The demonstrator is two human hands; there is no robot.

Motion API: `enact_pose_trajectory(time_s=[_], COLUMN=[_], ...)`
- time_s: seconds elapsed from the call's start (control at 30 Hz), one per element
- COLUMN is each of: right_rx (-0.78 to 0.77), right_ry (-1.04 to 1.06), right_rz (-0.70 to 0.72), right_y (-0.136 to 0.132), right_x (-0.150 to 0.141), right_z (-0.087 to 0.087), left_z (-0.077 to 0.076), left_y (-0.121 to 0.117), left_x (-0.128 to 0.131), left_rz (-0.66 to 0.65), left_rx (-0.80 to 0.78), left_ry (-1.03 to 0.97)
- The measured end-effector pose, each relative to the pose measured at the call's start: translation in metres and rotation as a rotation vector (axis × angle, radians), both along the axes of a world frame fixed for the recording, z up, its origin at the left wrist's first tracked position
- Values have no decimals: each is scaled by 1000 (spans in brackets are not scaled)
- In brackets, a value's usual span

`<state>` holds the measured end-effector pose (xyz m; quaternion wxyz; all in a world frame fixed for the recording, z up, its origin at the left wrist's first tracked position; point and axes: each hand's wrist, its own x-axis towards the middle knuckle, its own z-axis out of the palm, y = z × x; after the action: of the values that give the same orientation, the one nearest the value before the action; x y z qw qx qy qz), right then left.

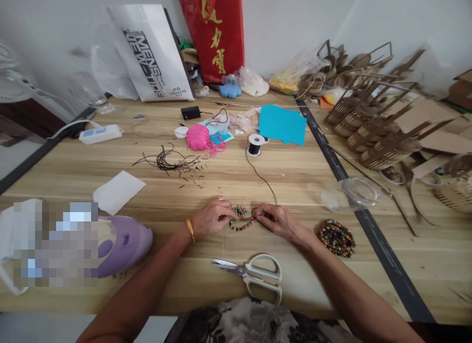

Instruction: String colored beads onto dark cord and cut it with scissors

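Note:
A short string of multicoloured beads (242,228) lies curved on the table between my hands, beside a small cluster of beads (239,211). My left hand (214,218), wearing a gold bracelet and a ring, has its fingertips closed at the left end of the bead string. At the other end, my right hand (276,219) pinches the black cord, a small loop of it showing by the fingertips. This cord (261,174) runs back to a white spool (255,145). Scissors (246,271) with white handles lie partly open nearer my body.
A coil of beaded strands (336,238) sits beyond my right forearm. Cut black cords (167,160), pink yarn (198,137) and blue sheets (282,124) lie farther back. Woven baskets (383,141) crowd the right; a purple object (127,242) stands left, partly pixelated.

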<state>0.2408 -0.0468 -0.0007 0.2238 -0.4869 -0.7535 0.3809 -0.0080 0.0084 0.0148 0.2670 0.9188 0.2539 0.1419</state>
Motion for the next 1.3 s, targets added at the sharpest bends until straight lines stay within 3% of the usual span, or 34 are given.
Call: enact_pose_trajectory(time_s=[1.3], right_rx=[6], right_ry=[12], right_rz=[2], right_y=[0], right_x=[-1], right_z=[0], left_z=[4], left_y=[3], left_x=[-6], left_rz=[-12], left_rx=[-25], left_ry=[44])
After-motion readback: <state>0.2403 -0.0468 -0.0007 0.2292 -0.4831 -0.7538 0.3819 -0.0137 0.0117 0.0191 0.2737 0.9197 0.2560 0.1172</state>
